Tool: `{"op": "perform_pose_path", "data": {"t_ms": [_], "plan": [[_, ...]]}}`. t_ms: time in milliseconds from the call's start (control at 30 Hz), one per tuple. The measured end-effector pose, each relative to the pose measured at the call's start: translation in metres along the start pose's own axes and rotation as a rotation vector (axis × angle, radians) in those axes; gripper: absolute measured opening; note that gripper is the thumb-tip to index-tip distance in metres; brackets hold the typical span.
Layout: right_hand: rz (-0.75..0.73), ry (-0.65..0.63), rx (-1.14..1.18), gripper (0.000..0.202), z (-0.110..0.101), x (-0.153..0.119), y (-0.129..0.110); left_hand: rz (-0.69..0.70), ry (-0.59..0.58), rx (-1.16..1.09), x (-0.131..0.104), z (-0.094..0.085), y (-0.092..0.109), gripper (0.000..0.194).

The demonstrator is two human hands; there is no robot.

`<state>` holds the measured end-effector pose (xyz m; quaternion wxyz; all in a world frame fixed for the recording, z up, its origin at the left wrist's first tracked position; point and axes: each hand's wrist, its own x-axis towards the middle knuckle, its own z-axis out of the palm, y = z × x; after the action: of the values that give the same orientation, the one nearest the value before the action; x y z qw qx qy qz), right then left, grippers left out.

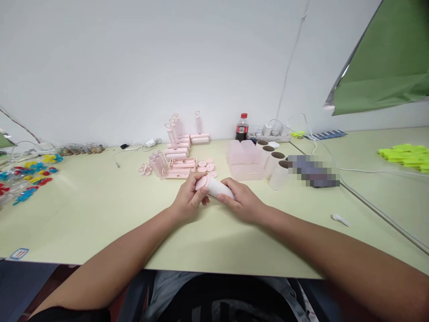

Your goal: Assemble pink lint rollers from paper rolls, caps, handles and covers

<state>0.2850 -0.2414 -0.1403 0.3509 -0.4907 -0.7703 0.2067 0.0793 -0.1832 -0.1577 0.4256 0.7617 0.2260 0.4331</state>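
Note:
A white lint roller refill [219, 188] lies across both my hands above the table, tilted down to the right. My left hand [189, 197] is closed around its left end, where a round pink end cap [203, 182] shows. Round the right end are the fingers of my right hand [243, 201]. Just beyond my hands lie pink roller frames [179, 173], loose pink discs [210, 167], upright pink handles [157, 163] and small heart-shaped loops [145, 169]. Whether the cap sits fully in the roll I cannot tell.
Assembled lint rollers [177, 145] stand near the wall. Clear pink covers [246, 161] are stacked right of centre, beside several white refill rolls [279, 174]. Behind them are a cola bottle [242, 128] and a power strip [271, 136]. A white earbud [341, 220] lies at the right.

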Motion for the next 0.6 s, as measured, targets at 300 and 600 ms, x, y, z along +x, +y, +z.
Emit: {"op": "perform_pose_path", "data": {"t_ms": [300,600], "plan": [[0.130,-0.007,0.033,0.033,0.002,0.000,-0.004,-0.008,0.072,0.072,0.006,-0.002,0.005,0.041],[0.220,0.018,-0.041,0.033,-0.005,0.004,0.001,-0.202,0.729,0.849,0.032,-0.087,0.013,0.043]]}}
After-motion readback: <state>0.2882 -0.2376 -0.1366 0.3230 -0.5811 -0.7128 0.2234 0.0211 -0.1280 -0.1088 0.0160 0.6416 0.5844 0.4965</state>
